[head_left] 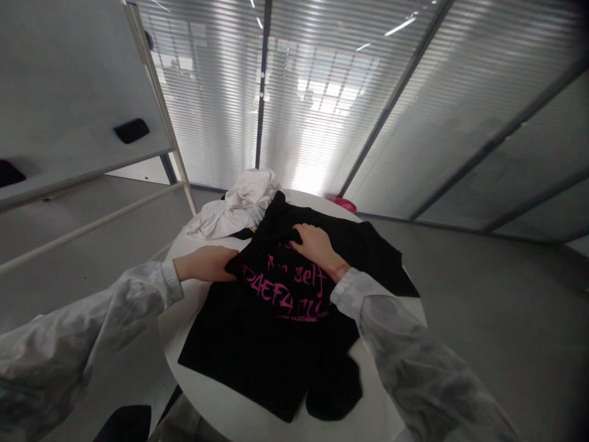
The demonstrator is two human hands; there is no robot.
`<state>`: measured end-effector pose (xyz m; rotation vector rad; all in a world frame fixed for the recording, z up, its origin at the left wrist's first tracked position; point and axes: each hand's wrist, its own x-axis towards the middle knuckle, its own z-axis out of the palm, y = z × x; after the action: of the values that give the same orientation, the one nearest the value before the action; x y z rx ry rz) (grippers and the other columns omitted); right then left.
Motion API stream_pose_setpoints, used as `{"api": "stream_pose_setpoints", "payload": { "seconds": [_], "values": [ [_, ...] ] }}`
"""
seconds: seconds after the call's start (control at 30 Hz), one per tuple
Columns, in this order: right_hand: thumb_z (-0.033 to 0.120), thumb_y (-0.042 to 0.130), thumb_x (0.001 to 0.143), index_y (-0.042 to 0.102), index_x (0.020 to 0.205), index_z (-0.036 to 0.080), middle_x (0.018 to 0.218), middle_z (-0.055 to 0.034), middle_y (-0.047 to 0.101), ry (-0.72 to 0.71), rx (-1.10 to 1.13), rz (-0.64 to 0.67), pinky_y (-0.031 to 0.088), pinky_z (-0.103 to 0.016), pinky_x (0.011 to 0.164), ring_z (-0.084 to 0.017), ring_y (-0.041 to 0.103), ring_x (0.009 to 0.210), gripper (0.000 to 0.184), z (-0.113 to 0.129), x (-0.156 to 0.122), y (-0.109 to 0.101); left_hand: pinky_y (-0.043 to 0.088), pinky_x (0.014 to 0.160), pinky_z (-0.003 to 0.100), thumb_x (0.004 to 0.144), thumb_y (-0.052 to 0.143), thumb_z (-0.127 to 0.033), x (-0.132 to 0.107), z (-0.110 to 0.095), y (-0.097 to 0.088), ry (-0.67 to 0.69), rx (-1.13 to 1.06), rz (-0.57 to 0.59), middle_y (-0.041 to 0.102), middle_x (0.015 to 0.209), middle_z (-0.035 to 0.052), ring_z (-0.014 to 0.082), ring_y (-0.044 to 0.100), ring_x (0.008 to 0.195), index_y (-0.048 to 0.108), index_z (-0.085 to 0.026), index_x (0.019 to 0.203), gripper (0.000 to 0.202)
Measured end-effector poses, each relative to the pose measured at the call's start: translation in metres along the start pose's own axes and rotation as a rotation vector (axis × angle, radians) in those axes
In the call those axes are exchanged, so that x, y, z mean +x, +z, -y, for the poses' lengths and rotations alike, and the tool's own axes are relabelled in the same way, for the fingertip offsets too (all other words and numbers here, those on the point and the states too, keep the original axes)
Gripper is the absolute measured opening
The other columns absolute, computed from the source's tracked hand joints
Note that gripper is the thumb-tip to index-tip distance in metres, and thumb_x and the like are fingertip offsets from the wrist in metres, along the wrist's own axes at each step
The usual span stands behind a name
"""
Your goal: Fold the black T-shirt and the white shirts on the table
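Observation:
A black T-shirt with pink lettering lies spread over a round white table. My left hand grips a fold of the shirt at its left edge. My right hand rests with fingers curled on the shirt's upper part, pinching the black cloth there. Both arms wear pale patterned sleeves. A crumpled white garment lies at the table's far edge, just beyond the shirt.
A whiteboard on a white frame stands to the left. Glass walls with blinds run behind the table. A small pink object shows past the table's far rim. Grey floor surrounds the table.

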<state>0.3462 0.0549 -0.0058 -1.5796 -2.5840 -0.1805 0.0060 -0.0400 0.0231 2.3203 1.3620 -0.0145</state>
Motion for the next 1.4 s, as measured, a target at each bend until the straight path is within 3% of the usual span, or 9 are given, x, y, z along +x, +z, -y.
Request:
{"api": "stream_pose_setpoints", "payload": {
  "seconds": [0.13,0.3,0.43,0.6,0.83,1.0,1.13,1.23,1.4],
  "values": [
    [0.035,0.053,0.11,0.076,0.126,0.022,0.115,-0.0131,0.082,0.021,-0.056,0.078,0.047,-0.041,0.103,-0.03,0.074,0.112,0.03,-0.006,0.023,0.004,0.051,0.075,0.034,0.093,0.064,-0.046,-0.003,-0.009,0.0,0.004,0.08,-0.126,0.078,0.102,0.0083,0.0275,0.074,0.09,0.068,-0.022,0.108,0.028],
    [0.034,0.045,0.111,0.071,0.139,0.022,0.117,-0.0165,0.082,0.207,-0.082,-0.087,0.048,-0.041,0.097,-0.033,0.074,0.11,0.04,-0.025,0.047,-0.009,0.05,0.076,0.034,0.097,0.062,-0.046,-0.007,-0.017,-0.002,0.006,-0.004,-0.227,0.078,0.105,0.007,0.0255,0.073,0.09,0.062,-0.023,0.116,0.03],
    [0.029,0.047,0.108,0.069,0.143,0.022,0.114,-0.0171,0.081,0.293,-0.092,-0.133,0.049,-0.042,0.095,-0.035,0.074,0.11,0.041,-0.043,0.053,-0.012,0.051,0.078,0.034,0.093,0.071,-0.054,-0.008,-0.02,0.001,-0.009,-0.003,-0.145,0.08,0.104,0.005,0.0248,0.074,0.088,0.065,-0.024,0.122,0.042],
    [0.024,0.054,0.103,0.065,0.148,0.021,0.125,-0.015,0.08,0.215,-0.061,0.006,0.05,-0.04,0.1,-0.032,0.075,0.112,0.046,-0.047,0.038,0.003,0.051,0.071,0.035,0.089,0.074,-0.052,-0.014,-0.02,0.018,-0.035,0.169,0.033,0.08,0.09,0.0056,0.0278,0.075,0.082,0.075,-0.026,0.092,0.026],
    [0.024,0.055,0.102,0.062,0.148,0.018,0.133,-0.0162,0.076,0.101,-0.07,-0.017,0.047,-0.041,0.108,-0.031,0.071,0.119,0.047,-0.035,0.026,0.007,0.052,0.072,0.034,0.095,0.066,-0.039,-0.025,-0.041,0.013,0.07,0.222,-0.023,0.08,0.091,0.0071,0.0276,0.077,0.083,0.073,-0.025,0.093,0.016],
    [0.026,0.058,0.101,0.064,0.146,0.017,0.132,-0.0142,0.076,0.002,-0.048,-0.011,0.045,-0.041,0.112,-0.03,0.071,0.121,0.046,-0.033,0.026,0.007,0.054,0.077,0.033,0.109,0.056,-0.045,-0.031,-0.08,0.007,0.306,0.073,-0.079,0.08,0.1,0.0053,0.0242,0.077,0.088,0.07,-0.027,0.109,0.022],
    [0.028,0.053,0.106,0.065,0.146,0.018,0.134,-0.0139,0.077,0.01,-0.021,-0.013,0.044,-0.041,0.114,-0.029,0.071,0.123,0.043,-0.034,0.027,0.008,0.059,0.092,0.034,0.108,0.063,-0.044,-0.031,-0.102,0.028,0.63,-0.191,0.091,0.079,0.13,0.0088,0.026,0.079,0.109,0.067,-0.031,0.139,0.034],
    [0.033,0.051,0.109,0.068,0.141,0.018,0.133,-0.0136,0.078,0.051,-0.009,0.008,0.045,-0.04,0.113,-0.029,0.072,0.123,0.04,-0.035,0.027,0.008,0.062,0.097,0.036,0.101,0.074,-0.047,-0.027,-0.109,0.039,0.791,-0.384,0.207,0.079,0.133,0.0124,0.0284,0.078,0.113,0.066,-0.028,0.147,0.05],
    [0.037,0.058,0.106,0.069,0.132,0.018,0.13,-0.0128,0.078,0.079,0.006,0.017,0.047,-0.04,0.109,-0.029,0.073,0.119,0.034,-0.039,0.024,0.008,0.061,0.087,0.032,0.106,0.067,-0.048,-0.004,-0.084,0.03,0.575,-0.584,0.122,0.082,0.116,0.0087,0.021,0.078,0.097,0.076,-0.025,0.127,0.032]
  ]
}}
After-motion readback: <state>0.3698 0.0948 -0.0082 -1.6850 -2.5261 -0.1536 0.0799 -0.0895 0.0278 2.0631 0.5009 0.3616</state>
